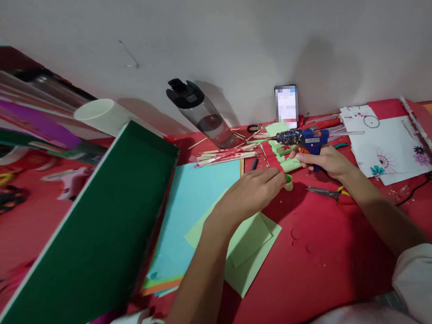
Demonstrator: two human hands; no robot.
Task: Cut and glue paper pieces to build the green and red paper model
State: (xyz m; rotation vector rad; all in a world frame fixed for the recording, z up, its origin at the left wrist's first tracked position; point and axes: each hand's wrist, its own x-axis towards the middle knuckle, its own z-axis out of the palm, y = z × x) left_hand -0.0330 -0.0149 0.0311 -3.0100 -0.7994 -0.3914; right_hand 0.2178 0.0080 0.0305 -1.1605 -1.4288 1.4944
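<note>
My right hand grips a blue hot glue gun, its nozzle pointing left and a small orange light showing on its body. Closed at the fingertips, my left hand holds a small ring of rolled light green paper just below the gun. Behind it, strips of the same green paper lie under and beside the gun. Light green sheets are spread beneath my left forearm, partly over a light blue sheet.
A green board stands tilted at left. Near the wall are a water bottle, thin wooden sticks and a propped phone. Scissors lie below my right wrist; white patterned paper lies at right on the red table.
</note>
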